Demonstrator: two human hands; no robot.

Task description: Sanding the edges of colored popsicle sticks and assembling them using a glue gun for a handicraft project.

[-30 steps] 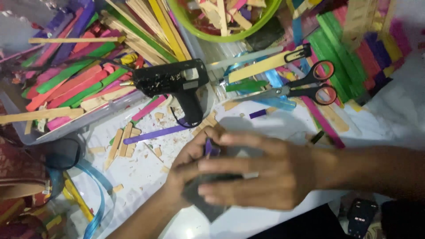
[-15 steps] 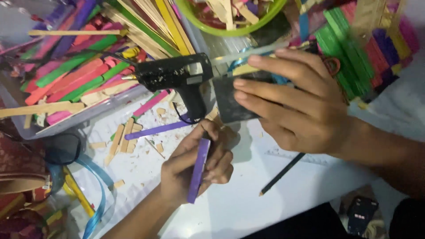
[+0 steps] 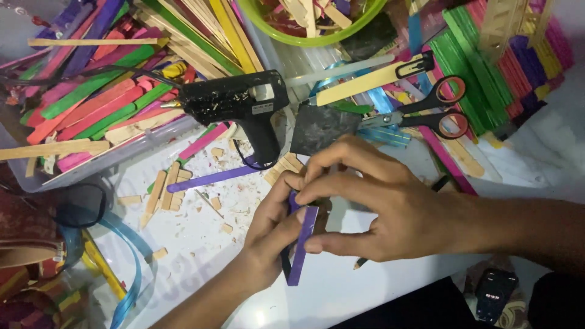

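Observation:
My left hand (image 3: pixel 271 234) holds a purple craft stick (image 3: pixel 303 244) upright over the white table (image 3: pixel 201 244). My right hand (image 3: pixel 390 210) comes in from the right and pinches the same stick near its top with thumb and fingers. A dark square piece (image 3: pixel 323 127) lies on the table just above my hands. Beside it, to the left, rests a black glue gun (image 3: pixel 241 103).
A tray (image 3: pixel 97 161) of coloured craft sticks fills the upper left. A green bowl (image 3: pixel 317 39) of stick pieces sits at the top. Black-and-red scissors (image 3: pixel 436 109) and stacked sticks (image 3: pixel 506 61) lie at upper right. Another purple stick (image 3: pixel 213 178) and wood scraps litter the table.
My right hand has put the dark square piece down by the glue gun and come back to the purple stick held in my left hand.

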